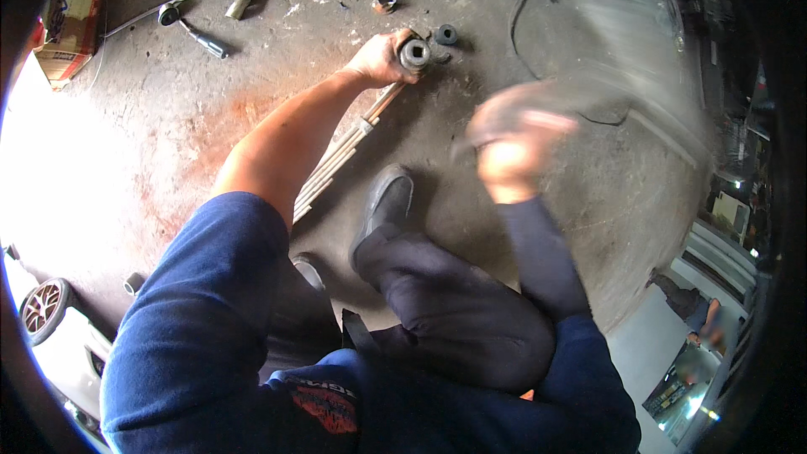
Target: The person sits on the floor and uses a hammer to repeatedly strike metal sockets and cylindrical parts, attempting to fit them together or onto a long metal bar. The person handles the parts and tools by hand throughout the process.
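Note:
My left hand (382, 60) is closed round a thick metal socket (414, 54), whose square drive hole faces up. Beside its fingers stands a smaller dark socket (445, 34) on the floor. From below this hand a bundle of thin pale rods (336, 160), bound with a band, slants down toward my left knee. My right hand (517, 147) is raised to the right and smeared by motion. It seems to grip something long, of which only a pale grey streak toward the upper right shows, so its kind cannot be made out.
Around lie a ratchet wrench (172, 14), a metal pipe (244, 2), loose ring-shaped metal parts (384, 2) and a dark cable (514, 29). A cardboard box (71, 21) stands far left, a white car (71, 349) lower left. Another person (693, 307) is at lower right. My shoe (391, 202) is near the rods.

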Available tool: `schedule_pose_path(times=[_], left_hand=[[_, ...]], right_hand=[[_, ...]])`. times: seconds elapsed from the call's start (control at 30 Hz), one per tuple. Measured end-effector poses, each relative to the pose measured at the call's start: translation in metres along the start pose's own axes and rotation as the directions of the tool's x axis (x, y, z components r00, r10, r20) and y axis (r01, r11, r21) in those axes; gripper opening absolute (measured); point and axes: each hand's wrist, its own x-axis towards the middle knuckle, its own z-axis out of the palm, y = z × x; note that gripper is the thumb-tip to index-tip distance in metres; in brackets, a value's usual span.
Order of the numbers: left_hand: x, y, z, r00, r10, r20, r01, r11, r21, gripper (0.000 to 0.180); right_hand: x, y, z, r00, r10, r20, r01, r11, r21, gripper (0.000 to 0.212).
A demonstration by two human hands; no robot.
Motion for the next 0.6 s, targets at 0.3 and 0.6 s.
schedule_pose_path(times=[0.3,0.6], left_hand=[[-0.001,0.000,-0.001,0.996,-0.083,-0.025,0.083,0.997,0.003,0.065],[0.000,-0.006,-0.001,0.999,-0.015,-0.029,0.015,1.000,0.014,0.062]], right_hand=[[-0.015,0.021,-0.024,0.914,0.389,-0.110,-0.400,0.831,-0.387,0.061],[0.060,-0.142,0.018,0.866,-0.491,0.089,0.410,0.802,0.435,0.058]])
